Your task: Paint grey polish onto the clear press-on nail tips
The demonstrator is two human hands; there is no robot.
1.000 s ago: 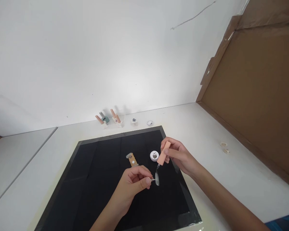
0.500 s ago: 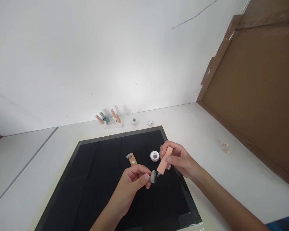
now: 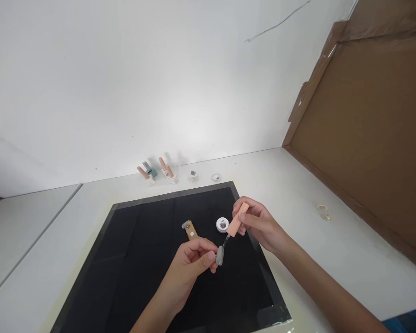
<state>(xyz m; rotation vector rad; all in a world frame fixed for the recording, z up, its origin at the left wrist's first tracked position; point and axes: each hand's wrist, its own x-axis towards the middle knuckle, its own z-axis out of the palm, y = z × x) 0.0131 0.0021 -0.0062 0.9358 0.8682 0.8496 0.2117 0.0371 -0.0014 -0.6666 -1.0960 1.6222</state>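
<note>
Between the fingertips of my left hand (image 3: 194, 261) is a grey false nail (image 3: 220, 255) on a small holder, most of which the fingers hide. My right hand (image 3: 260, 224) grips the peach cap of a nail polish brush (image 3: 237, 222). Its dark bristles point down and left, at the upper end of the false nail; whether they touch it I cannot tell. Just left of the cap stands a small round white pot (image 3: 222, 225) with dark bits inside. Behind my left hand lies a tan wavy stand (image 3: 190, 230) bearing another grey nail.
Both hands are over a black mat (image 3: 142, 259) taped to the white table. Along the wall stand several polish bottles (image 3: 149, 175), a small clear jar (image 3: 193, 175) and a round lid (image 3: 216, 177). Two beige pieces (image 3: 324, 212) lie at right, near a cardboard panel (image 3: 364, 138).
My right hand has moved up slightly with the brush, whose tip has gone from beside the false nail to its upper end. The nail has turned a little; my left hand has barely moved.
</note>
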